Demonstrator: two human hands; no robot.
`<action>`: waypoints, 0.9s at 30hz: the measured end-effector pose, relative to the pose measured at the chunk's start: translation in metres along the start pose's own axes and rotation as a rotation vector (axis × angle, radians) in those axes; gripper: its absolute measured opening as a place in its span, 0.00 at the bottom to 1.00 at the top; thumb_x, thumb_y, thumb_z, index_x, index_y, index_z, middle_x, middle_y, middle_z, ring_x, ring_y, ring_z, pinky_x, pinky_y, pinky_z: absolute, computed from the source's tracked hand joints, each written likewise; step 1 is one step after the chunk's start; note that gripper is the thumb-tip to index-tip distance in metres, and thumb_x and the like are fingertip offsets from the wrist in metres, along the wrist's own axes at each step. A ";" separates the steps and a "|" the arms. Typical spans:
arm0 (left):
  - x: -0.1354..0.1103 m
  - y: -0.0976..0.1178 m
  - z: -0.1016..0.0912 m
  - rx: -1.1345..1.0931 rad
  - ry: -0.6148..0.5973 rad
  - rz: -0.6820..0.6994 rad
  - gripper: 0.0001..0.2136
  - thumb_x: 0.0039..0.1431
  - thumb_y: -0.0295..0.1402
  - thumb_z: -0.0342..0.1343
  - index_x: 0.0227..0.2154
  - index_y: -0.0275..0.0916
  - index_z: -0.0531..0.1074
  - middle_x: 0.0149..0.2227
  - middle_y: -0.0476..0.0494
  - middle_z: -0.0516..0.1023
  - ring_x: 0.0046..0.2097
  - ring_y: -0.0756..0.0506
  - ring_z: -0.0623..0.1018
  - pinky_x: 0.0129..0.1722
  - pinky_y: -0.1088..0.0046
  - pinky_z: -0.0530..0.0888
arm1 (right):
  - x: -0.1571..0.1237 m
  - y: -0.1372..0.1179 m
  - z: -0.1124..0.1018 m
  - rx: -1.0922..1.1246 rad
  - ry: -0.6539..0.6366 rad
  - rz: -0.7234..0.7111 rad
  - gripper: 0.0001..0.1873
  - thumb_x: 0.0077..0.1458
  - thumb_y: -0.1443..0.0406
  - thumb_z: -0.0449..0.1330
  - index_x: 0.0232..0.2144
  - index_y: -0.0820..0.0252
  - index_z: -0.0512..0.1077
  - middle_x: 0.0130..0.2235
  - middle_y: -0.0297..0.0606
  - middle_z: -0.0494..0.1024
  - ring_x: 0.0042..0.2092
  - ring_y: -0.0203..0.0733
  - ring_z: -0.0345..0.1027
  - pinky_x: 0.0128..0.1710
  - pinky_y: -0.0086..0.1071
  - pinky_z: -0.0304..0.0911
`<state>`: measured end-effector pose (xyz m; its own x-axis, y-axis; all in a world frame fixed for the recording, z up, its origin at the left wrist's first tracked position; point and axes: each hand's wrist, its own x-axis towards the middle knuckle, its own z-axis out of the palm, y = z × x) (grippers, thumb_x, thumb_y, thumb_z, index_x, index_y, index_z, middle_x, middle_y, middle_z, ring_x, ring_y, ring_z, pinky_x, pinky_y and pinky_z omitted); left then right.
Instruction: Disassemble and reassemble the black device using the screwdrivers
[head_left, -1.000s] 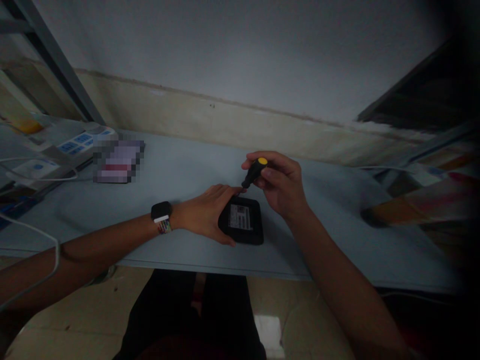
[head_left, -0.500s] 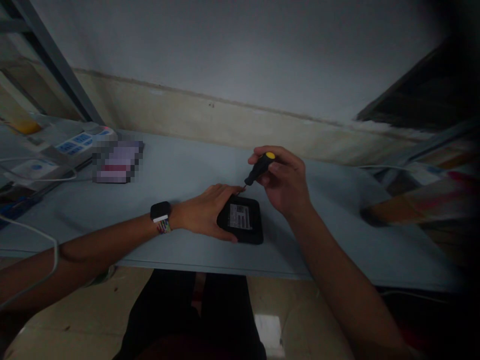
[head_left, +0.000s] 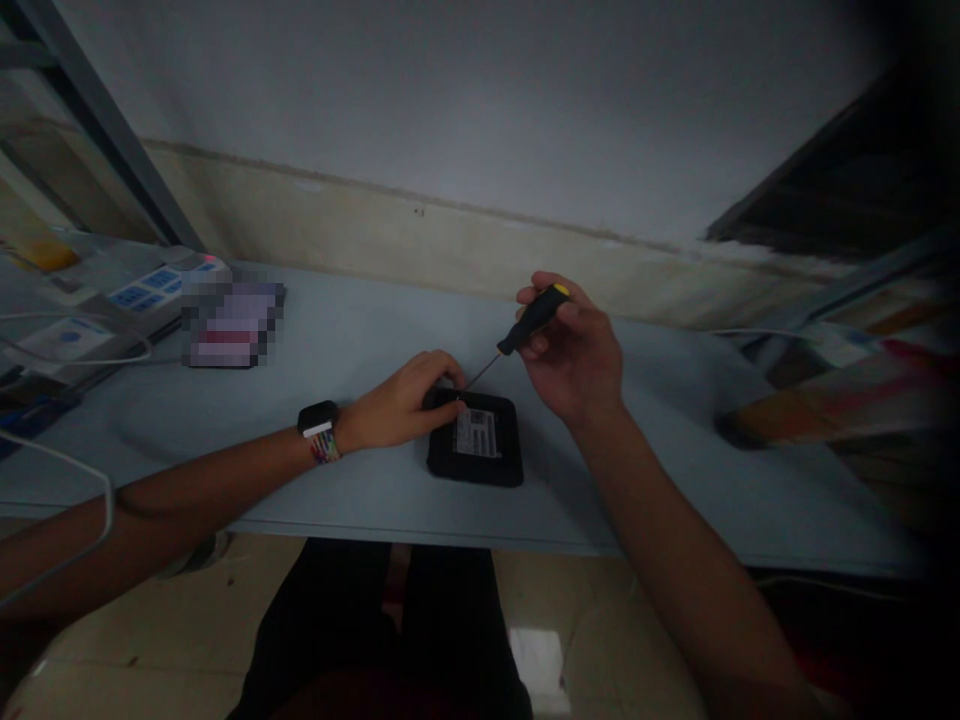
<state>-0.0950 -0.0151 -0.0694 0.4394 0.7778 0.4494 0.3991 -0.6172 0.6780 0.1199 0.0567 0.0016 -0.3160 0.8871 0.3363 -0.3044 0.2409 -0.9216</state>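
Observation:
A flat black square device (head_left: 475, 472) with a white printed label lies on the table. My left hand (head_left: 405, 403), with a watch on its wrist, grips the device's far left corner, thumb on top and fingers curled at the far edge. In my right hand (head_left: 577, 355) is a screwdriver (head_left: 534, 320) with a black handle and a yellow end. Its thin shaft slants down to the left, and the tip reaches the far left corner by my left fingers. Whether the tip sits in a screw is too small to tell.
A phone-like thing with a blurred screen (head_left: 234, 325) lies at the left, next to a white power strip (head_left: 161, 290) with blue sockets. A white cable (head_left: 90, 475) crosses above my left forearm. A blurred orange-brown object (head_left: 780, 415) is at the right.
My left hand has let go of the device's left side and closed at its far left corner. The screwdriver has lifted slightly right, its shaft now showing longer, its tip further left.

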 end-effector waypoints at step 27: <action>0.008 -0.071 -0.072 0.628 0.045 -0.176 0.06 0.58 0.34 0.59 0.36 0.39 0.78 0.43 0.38 0.78 0.48 0.36 0.76 0.55 0.52 0.73 | -0.019 0.015 0.016 0.306 -0.378 0.154 0.12 0.53 0.61 0.71 0.42 0.53 0.85 0.38 0.33 0.85 0.21 0.25 0.55 0.20 0.23 0.55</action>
<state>-0.1778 0.0434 -0.0727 0.2961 0.8691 0.3961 0.8620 -0.4218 0.2810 0.1070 0.0371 -0.0158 -0.6638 0.6851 0.3001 -0.4599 -0.0574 -0.8861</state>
